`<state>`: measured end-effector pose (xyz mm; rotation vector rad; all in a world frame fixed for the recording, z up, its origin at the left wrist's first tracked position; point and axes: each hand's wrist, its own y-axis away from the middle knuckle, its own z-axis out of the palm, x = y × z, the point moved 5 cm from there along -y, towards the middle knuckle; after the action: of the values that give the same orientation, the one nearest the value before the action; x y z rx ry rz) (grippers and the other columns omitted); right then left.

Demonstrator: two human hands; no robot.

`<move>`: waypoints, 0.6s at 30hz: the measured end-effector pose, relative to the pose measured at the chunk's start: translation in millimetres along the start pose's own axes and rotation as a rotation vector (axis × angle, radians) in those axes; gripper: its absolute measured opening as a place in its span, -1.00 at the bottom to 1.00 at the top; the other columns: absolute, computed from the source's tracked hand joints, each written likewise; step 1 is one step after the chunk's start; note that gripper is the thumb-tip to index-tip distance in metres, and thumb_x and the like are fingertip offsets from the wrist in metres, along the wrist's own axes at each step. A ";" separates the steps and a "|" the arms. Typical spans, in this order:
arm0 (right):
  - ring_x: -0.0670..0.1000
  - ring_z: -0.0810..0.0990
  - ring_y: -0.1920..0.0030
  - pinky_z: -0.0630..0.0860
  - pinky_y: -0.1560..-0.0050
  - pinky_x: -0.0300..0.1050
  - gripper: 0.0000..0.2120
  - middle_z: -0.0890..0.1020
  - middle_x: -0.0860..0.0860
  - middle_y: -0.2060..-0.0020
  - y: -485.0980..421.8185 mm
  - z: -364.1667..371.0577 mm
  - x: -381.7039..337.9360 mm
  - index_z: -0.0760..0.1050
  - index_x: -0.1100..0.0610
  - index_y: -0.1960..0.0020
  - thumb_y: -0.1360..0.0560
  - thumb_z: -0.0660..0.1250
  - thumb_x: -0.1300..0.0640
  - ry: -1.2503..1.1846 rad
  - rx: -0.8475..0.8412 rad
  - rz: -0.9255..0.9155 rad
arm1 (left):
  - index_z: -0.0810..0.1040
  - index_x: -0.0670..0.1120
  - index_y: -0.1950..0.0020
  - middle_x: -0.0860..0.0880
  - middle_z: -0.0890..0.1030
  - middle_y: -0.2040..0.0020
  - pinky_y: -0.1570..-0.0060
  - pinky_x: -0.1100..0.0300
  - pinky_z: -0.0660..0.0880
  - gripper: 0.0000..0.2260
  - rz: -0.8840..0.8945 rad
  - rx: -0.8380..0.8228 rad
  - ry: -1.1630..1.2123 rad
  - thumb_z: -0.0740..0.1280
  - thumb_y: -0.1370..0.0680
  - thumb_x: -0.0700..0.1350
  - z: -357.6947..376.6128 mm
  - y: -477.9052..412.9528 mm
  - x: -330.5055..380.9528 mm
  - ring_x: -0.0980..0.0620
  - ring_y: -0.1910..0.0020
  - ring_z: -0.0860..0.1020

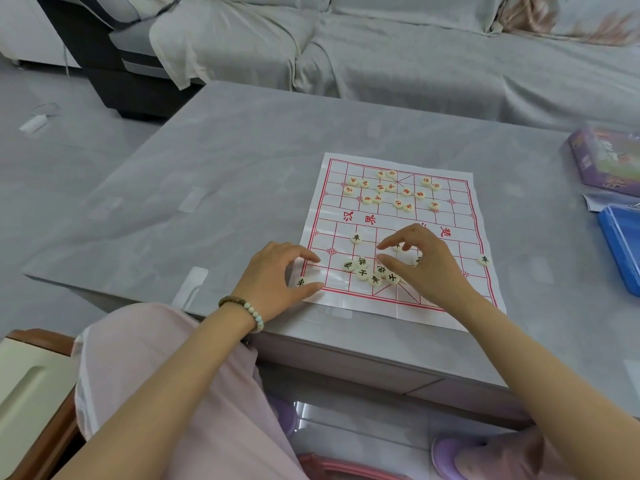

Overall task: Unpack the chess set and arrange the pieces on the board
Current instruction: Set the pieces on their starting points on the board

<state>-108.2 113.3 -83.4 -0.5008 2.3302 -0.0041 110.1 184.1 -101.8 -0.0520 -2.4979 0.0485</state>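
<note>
A white paper board (460, 216) with a red grid lies on the grey table. Several cream discs with red characters (398, 203) are scattered over its far half. Cream discs with black characters (362, 274) cluster on the near half. One black-marked disc (301, 282) rests at the board's near-left corner, another (484, 260) at the right edge. My left hand (277, 271) sits at the near-left corner, thumb and forefinger apart, beside that corner disc. My right hand (426, 261) hovers over the near cluster with fingers spread, hiding some discs.
A purple box (606, 161) and a blue plastic case (623, 247) lie at the table's right edge. A sofa under a grey cover (381, 46) stands behind the table. The table's near edge (346, 344) runs just above my lap.
</note>
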 end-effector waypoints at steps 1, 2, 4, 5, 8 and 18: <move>-0.15 0.43 0.04 0.38 -0.09 -0.11 -0.86 0.48 -0.19 0.03 1.0 -0.7 0.9 0.56 -0.11 0.04 -0.40 0.42 -0.04 0.037 -0.042 0.002 | 0.51 0.11 -0.15 0.12 0.52 -0.15 -0.19 0.16 0.37 -0.64 0.032 0.008 -0.023 0.41 -0.39 0.14 1.5 -3.5 8.3 0.12 -0.13 0.41; -0.13 0.41 -0.02 0.34 -0.13 -0.09 -0.85 0.47 -0.18 0.01 2.4 -0.3 1.5 0.56 -0.14 0.03 -0.40 0.42 -0.05 0.092 -0.100 -0.004 | 0.51 0.10 -0.17 0.12 0.51 -0.18 -0.23 0.14 0.35 -0.63 0.061 0.008 -0.044 0.40 -0.40 0.15 4.0 -7.4 16.6 0.11 -0.17 0.40; -0.11 0.35 -0.10 0.23 -0.15 -0.12 -0.79 0.46 -0.14 -0.06 6.4 3.5 0.9 0.56 -0.16 -0.01 -0.39 0.43 -0.08 0.230 -0.219 -0.041 | 0.49 0.10 -0.19 0.12 0.48 -0.23 -0.28 0.13 0.31 -0.62 0.103 -0.001 -0.096 0.39 -0.41 0.15 11.2 -15.9 29.2 0.10 -0.23 0.37; -0.10 0.33 -0.13 0.18 -0.14 -0.15 -0.77 0.44 -0.13 -0.09 8.3 6.0 -0.1 0.56 -0.16 -0.03 -0.38 0.44 -0.09 0.291 -0.260 -0.061 | 0.48 0.10 -0.20 0.11 0.47 -0.25 -0.30 0.13 0.30 -0.61 0.116 -0.004 -0.123 0.39 -0.41 0.14 14.4 -19.8 33.2 0.10 -0.25 0.36; -0.08 0.30 -0.15 0.13 -0.11 -0.19 -0.75 0.42 -0.13 -0.11 8.2 12.1 -2.6 0.55 -0.15 -0.05 -0.38 0.42 -0.13 0.385 -0.300 -0.089 | 0.46 0.08 -0.23 0.10 0.46 -0.27 -0.30 0.15 0.27 -0.58 0.115 -0.004 -0.159 0.37 -0.42 0.15 18.1 -29.8 36.3 0.09 -0.27 0.35; -0.10 0.36 -0.07 0.32 -0.19 -0.04 -0.83 0.46 -0.15 -0.02 -13.1 11.0 -19.3 0.55 -0.13 0.06 -0.37 0.44 -0.09 0.135 -0.280 -0.069 | 0.31 -0.05 -0.40 -0.02 0.37 -0.38 -0.36 0.05 0.17 -0.57 -0.006 0.053 -0.175 0.16 -0.57 0.07 -6.0 -45.4 -21.5 -0.04 -0.38 0.26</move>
<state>-83.6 109.7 -76.5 -0.7397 2.4578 0.2660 129.7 137.8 -107.7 -0.0191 -2.6698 0.1217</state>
